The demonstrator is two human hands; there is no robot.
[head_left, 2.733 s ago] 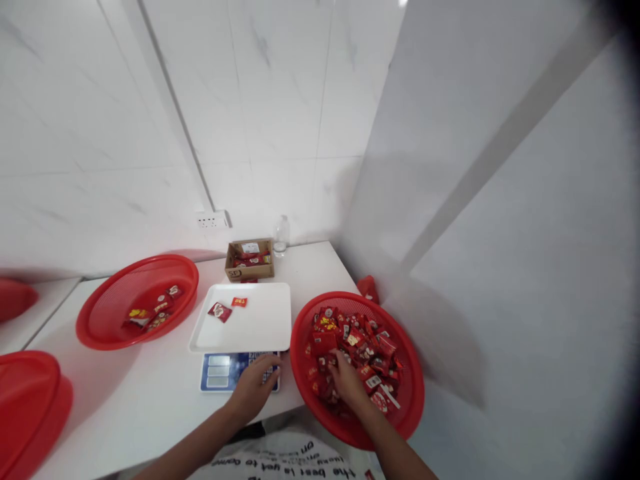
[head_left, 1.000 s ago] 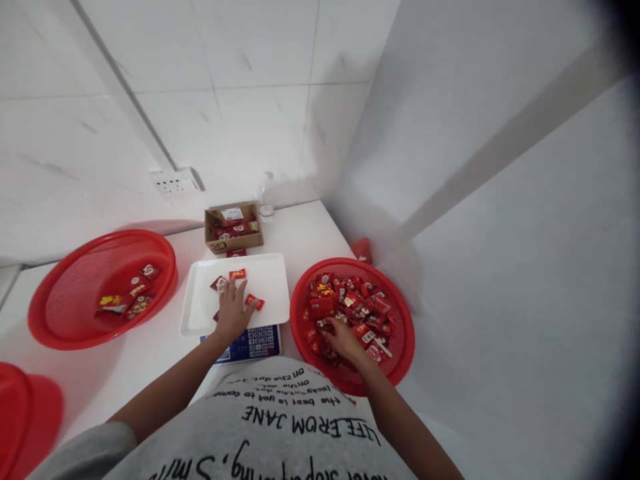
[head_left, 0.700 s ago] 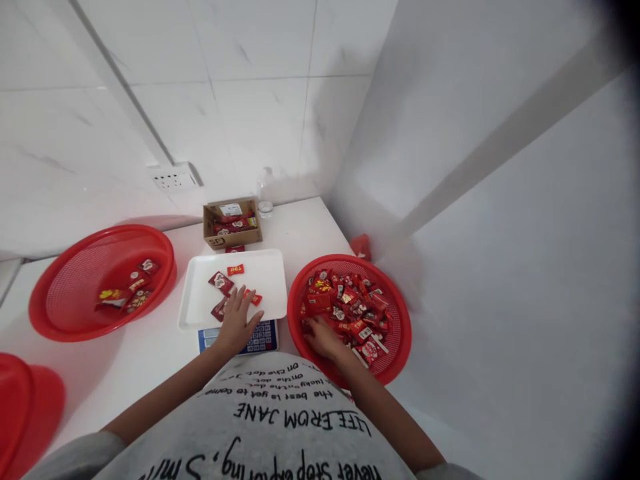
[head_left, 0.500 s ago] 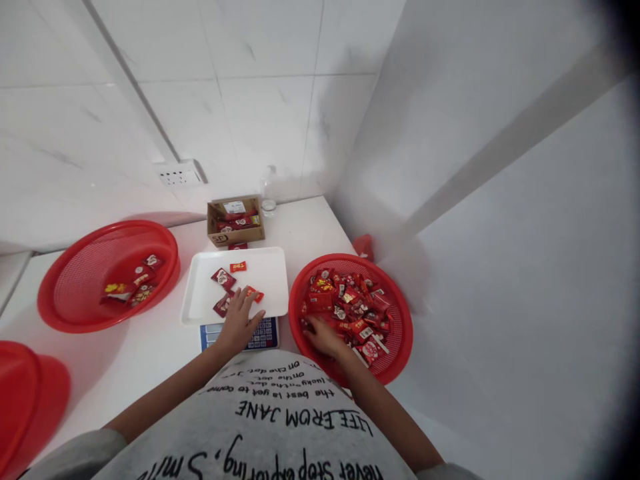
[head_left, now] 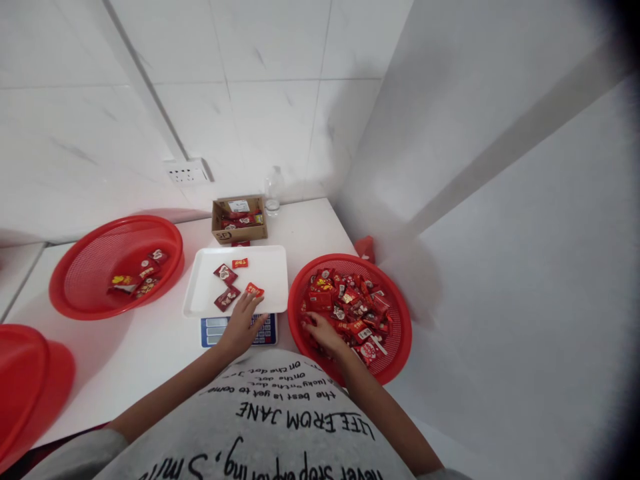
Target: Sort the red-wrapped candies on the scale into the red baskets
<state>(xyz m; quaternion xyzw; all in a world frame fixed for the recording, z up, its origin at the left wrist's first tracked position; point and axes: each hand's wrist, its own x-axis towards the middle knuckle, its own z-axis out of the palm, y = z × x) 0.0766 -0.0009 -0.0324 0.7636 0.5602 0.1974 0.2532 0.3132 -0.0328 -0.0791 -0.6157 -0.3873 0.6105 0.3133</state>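
Observation:
My left hand (head_left: 241, 328) is open, its fingers spread over the near edge of a white tray (head_left: 200, 293). Its fingertips are at a small bright-red candy packet (head_left: 255, 290). Three more packets lie on the tray: a red one (head_left: 240, 263), a dark red one (head_left: 225, 274) and another dark red one (head_left: 227, 298). Beneath the tray's near edge shows a blue scale (head_left: 214, 331) with keys. My right hand (head_left: 324, 333) reaches into a red mesh basket (head_left: 404, 327) full of red candy packets (head_left: 350, 310). Its fingers are bent at the basket's left side; what they pinch is unclear.
A cardboard box (head_left: 241, 233) of red packets stands behind the tray, beside a clear bottle (head_left: 273, 193). To the left sits a red basket (head_left: 75, 267) with several packets. Another red basket (head_left: 20, 393) is at the lower left. A wall closes off the right side.
My left hand has drawn back slightly toward me, uncovering more of the dark red packet. My right hand stays in the basket, nearly unmoved. The view has shifted a little.

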